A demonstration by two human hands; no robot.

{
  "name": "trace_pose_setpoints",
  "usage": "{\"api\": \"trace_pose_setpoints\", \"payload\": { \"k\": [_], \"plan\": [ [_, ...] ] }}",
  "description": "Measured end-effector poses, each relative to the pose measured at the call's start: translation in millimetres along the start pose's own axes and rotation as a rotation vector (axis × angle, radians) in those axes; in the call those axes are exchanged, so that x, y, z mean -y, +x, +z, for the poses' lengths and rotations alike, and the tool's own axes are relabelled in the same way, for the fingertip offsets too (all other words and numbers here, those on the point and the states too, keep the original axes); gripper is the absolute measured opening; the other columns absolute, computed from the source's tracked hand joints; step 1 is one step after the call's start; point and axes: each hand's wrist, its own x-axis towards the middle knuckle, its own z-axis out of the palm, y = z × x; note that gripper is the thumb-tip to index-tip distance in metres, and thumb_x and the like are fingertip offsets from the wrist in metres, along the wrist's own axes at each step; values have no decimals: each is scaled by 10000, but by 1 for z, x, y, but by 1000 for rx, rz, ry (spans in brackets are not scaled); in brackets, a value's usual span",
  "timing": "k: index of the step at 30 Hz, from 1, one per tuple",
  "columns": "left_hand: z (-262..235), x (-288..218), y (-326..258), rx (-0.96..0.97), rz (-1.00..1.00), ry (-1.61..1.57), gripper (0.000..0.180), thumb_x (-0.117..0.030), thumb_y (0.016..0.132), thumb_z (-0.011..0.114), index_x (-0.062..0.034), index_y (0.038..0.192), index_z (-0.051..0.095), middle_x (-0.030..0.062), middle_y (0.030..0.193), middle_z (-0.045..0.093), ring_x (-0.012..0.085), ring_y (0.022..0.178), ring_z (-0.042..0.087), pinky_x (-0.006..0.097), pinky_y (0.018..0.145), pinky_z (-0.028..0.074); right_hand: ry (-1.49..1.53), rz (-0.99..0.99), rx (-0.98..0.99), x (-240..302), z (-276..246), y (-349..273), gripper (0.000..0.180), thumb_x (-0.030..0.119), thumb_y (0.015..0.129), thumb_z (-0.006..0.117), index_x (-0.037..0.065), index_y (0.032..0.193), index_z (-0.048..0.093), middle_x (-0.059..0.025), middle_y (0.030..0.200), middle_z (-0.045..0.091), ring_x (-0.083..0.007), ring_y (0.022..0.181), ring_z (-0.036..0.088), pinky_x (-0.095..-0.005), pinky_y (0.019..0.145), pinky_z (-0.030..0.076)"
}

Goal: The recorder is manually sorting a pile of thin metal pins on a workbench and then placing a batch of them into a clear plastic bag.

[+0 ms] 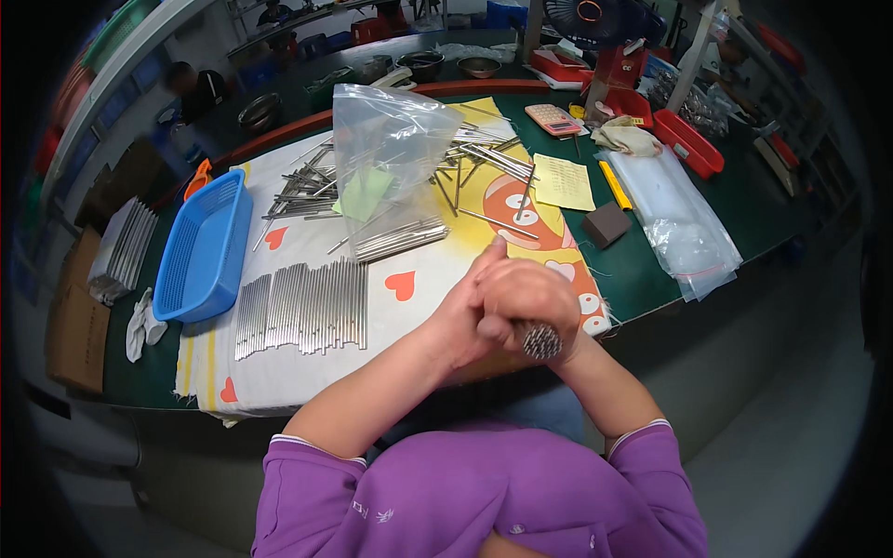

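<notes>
Clasping a rod bundle (541,339) above the surface (744,214) edge, both hands were closed around it, left hand (474,312) overlapping right hand (535,298), apparently to keep the ends flush. Sorted rods (302,307) lay on the cloth (409,307) nearby.

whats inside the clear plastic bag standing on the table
Through the clear plastic bag a pale green paper slip shows, with thin metal rods spilling out at its base. Creases and glare hide whatever else is inside.
</notes>
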Motion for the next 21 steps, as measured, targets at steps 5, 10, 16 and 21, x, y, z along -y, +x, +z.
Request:
{"api": "trace_pose_setpoints", "payload": {
  "k": [5, 10, 16, 21],
  "plan": [
    [-20, -42, -3, -15, 177, 360, 676, -527, 946, 211, 61, 1222, 401, 181, 1250, 454, 247, 1165, 462, 359, 972, 374, 476, 231, -340, 5, -41, 70, 195, 110, 853, 627, 29, 923, 464, -32, 728, 514, -97, 636, 563, -241, 569, 489],
    [-49, -78, -36, -164, 507, 396, 578, -437, 972, 223, 62, 1164, 443, 197, 1139, 533, 257, 1053, 547, 355, 918, 433, 499, 259, -316, 11, -39, 66, 173, 98, 857, 619, 36, 928, 474, -40, 732, 544, -105, 636, 561, -257, 598, 489],
    [-78, -66, -41, -256, 486, 435, 510, -391, 979, 253, 49, 1089, 485, 181, 1068, 568, 249, 983, 581, 342, 856, 471, 426, 749, -301, -15, -22, 7, 110, 28, 845, 598, 40, 913, 512, -33, 778, 557, -88, 612, 546, -234, 563, 467],
    [-96, -68, -48, -316, 698, 435, 442, -344, 983, 271, 21, 994, 518, 153, 982, 588, 219, 909, 589, 323, 813, 474, 439, 46, -277, 21, -61, 73, 212, 42, 858, 581, 28, 1029, 456, -50, 707, 519, -121, 576, 520, -249, 545, 455]
  ]
}}
